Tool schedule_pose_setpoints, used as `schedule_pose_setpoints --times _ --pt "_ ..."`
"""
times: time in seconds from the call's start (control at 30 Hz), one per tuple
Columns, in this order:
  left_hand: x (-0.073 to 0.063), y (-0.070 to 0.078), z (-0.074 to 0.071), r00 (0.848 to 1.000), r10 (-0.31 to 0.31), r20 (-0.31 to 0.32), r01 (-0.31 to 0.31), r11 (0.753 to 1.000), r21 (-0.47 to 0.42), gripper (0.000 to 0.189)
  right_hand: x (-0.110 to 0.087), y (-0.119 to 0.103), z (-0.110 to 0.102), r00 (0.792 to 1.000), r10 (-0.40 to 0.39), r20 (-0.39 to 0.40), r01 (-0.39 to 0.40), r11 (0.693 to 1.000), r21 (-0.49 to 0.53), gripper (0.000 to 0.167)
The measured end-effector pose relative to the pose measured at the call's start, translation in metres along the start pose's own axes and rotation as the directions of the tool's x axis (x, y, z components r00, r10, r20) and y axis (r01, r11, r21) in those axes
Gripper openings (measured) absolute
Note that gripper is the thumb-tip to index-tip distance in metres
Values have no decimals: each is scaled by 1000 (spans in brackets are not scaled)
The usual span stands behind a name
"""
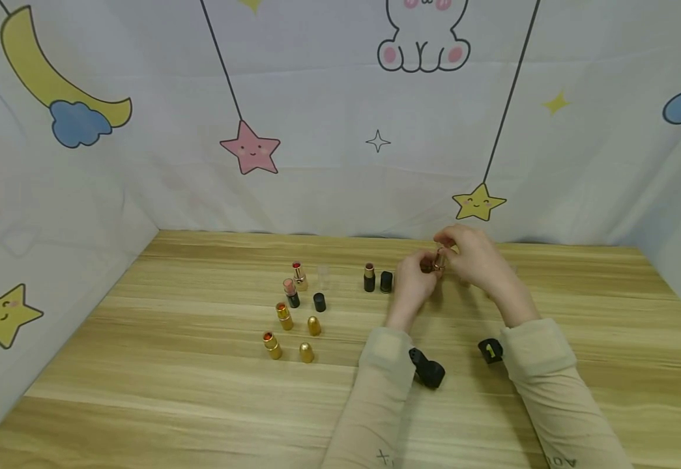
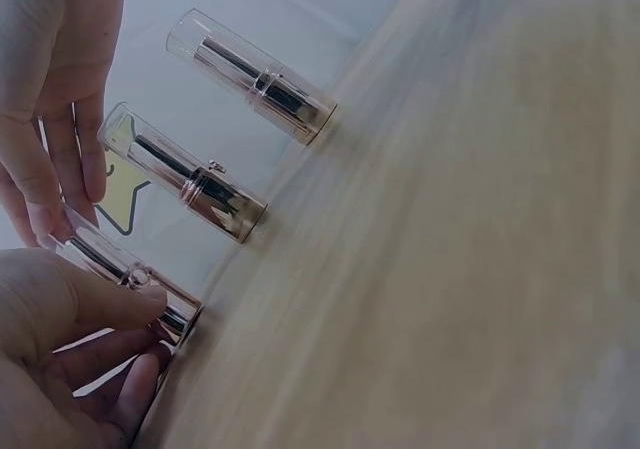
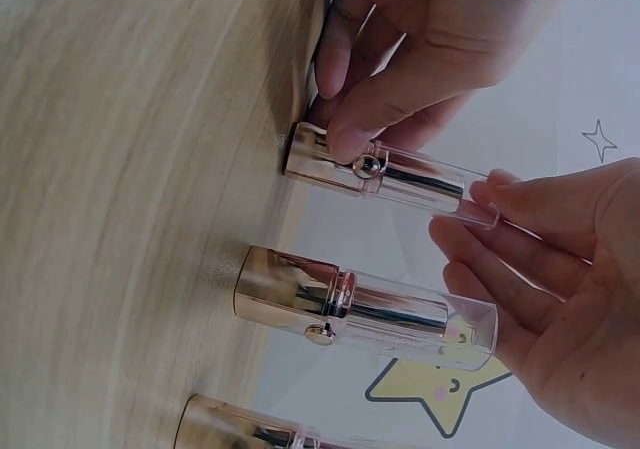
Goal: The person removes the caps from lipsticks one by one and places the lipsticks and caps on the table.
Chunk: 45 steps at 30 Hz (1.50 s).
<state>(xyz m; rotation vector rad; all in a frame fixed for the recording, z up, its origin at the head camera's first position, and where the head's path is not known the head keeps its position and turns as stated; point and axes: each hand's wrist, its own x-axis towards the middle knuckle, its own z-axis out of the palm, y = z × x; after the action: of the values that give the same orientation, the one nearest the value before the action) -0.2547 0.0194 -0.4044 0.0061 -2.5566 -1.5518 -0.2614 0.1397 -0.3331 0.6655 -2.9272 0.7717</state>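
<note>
A rose-gold lipstick [image 1: 439, 260] with a clear cap stands upright at the back of the wooden table, between both hands. My left hand [image 1: 415, 285] grips its shiny base, thumb beside the small round stud in the right wrist view. From above, my right hand [image 3: 570, 254] pinches the top of the clear cap [image 3: 482, 209]. The cap is over the lipstick's inner tube. Two matching capped lipsticks stand in a row beside it, a nearer one [image 2: 190, 179] and a farther one [image 2: 255, 77]; in the head view the right hand and forearm mostly hide them.
Left of the hands stand an uncapped dark lipstick [image 1: 369, 279] and its black cap [image 1: 386, 282]. Farther left are several uncapped lipsticks, including a pink one [image 1: 291, 294] and a gold one [image 1: 272, 346], with separate caps such as a gold cap [image 1: 307, 352]. A white curtain [image 1: 328, 189] hangs behind.
</note>
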Motion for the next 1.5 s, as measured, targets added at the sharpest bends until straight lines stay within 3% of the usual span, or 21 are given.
schedule_pose_setpoints --times 1.5 --pt "-3 2 -2 999 -11 34 12 1000 -24 20 -3 -2 -2 1000 16 -16 -16 999 29 23"
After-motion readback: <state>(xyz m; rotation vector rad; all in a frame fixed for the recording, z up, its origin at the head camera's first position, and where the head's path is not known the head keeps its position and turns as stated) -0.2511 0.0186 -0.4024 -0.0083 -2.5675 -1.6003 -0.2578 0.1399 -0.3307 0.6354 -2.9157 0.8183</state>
